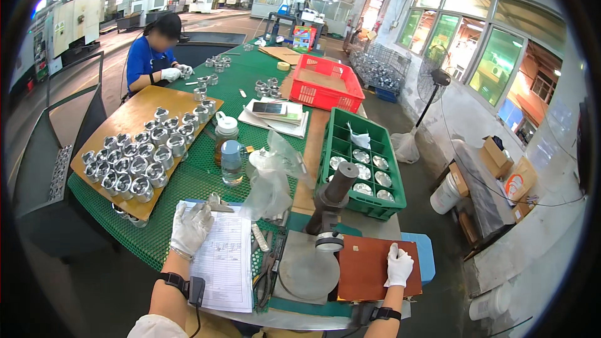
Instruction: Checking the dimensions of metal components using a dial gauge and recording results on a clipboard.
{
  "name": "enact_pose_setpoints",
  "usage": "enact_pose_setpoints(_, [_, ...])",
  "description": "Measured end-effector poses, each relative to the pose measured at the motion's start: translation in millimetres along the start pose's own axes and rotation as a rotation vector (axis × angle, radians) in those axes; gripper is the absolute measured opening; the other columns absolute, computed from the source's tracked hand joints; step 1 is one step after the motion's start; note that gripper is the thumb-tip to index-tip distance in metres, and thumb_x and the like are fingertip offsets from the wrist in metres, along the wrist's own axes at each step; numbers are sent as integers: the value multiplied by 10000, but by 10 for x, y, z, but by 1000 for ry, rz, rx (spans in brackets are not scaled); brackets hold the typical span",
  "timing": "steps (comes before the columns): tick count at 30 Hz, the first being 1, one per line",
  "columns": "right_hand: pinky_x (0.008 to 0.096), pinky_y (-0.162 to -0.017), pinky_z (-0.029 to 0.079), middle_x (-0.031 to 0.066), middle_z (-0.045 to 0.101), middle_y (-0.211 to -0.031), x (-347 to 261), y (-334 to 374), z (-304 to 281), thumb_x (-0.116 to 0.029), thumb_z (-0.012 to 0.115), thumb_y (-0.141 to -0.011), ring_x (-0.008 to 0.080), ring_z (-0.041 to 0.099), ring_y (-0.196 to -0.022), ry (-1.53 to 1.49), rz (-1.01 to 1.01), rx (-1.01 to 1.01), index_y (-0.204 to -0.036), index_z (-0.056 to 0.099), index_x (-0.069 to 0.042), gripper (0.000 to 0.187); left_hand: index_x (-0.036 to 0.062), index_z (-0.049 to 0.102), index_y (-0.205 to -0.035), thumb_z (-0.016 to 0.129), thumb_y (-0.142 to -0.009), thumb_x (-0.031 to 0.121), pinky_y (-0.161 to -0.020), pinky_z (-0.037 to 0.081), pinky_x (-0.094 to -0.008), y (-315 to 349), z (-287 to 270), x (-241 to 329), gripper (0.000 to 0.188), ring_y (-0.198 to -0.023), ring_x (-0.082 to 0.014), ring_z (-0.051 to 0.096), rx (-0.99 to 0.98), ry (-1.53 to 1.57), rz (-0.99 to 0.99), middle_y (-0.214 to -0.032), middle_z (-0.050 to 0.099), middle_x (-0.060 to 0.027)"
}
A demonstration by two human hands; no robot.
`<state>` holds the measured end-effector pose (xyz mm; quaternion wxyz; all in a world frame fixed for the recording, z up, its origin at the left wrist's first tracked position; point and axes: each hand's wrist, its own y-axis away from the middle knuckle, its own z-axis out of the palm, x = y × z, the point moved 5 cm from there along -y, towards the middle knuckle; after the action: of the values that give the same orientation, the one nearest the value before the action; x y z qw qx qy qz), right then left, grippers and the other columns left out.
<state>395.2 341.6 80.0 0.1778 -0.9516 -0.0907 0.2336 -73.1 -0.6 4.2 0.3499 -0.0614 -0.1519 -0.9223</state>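
Note:
My left hand (pixel 191 229), in a white glove, rests at the upper left of a printed form (pixel 222 263). Its fingers are stretched out, with nothing seen in them. Just beyond its fingertips a metal clip (pixel 218 203) sits at the form's top edge. My right hand (pixel 399 266), gloved too, lies with curled fingers on a reddish-brown board (pixel 369 263); whatever they hold, if anything, is hidden. Between my hands stands a gauge stand with a dark column (pixel 338 183), a dial gauge (pixel 329 241) and a round metal plate (pixel 307 273).
Metal parts (pixel 141 166) crowd a wooden board (pixel 166 97) at left. Two bottles (pixel 231 163) and plastic bags (pixel 269 191) stand beyond the form. A green divided crate (pixel 388 144) holds round metal parts; a red crate (pixel 325 97) lies behind. Across the table sits a co-worker (pixel 147 56).

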Motion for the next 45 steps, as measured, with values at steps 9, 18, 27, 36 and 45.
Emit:
enact_pose_setpoints(9, [502,-642,463,192,627,-672,-53,7,-41,-457,419,-936,399,607,-666,105,-105,85,-640,635,-26,565,7,529,-1082,606,-846,429,-923,450,-438,-40,-65,-10,489,-1014,-301,589,-29,13,-11,-1085,616,-183])
enact_pose_setpoints(18, [477,-563,445,166,591,-567,48,-61,51,-410,450,-948,344,595,-556,-73,-64,-18,-608,590,-5,546,-42,515,-1106,601,-861,396,-920,472,-465,-10,-56,15,510,-1013,-332,584,-45,12,-2,-1137,576,-225])
enact_pose_setpoints(27, [443,-537,433,142,581,-538,-14,-22,21,-397,467,-944,312,578,-517,-97,-53,10,-577,572,-9,544,-43,495,-1117,589,-870,396,-917,473,-471,-6,-30,38,512,-998,-336,587,-60,3,-5,-1144,567,-231])
enact_pose_setpoints(36, [429,-537,399,127,554,-513,210,-119,157,-378,469,-954,274,539,-487,-18,-115,116,-593,560,8,536,-22,484,-1115,419,-946,410,-928,458,-492,-22,-5,7,468,-1028,-339,573,-76,15,-29,-1121,574,-220])
enact_pose_setpoints(45, [434,-529,401,139,550,-512,163,-92,146,-356,457,-963,286,542,-479,-54,-188,87,-583,558,3,533,-33,476,-1130,521,-906,388,-939,439,-484,-57,-101,-16,479,-1040,-343,549,-6,-26,46,-1143,553,-234])
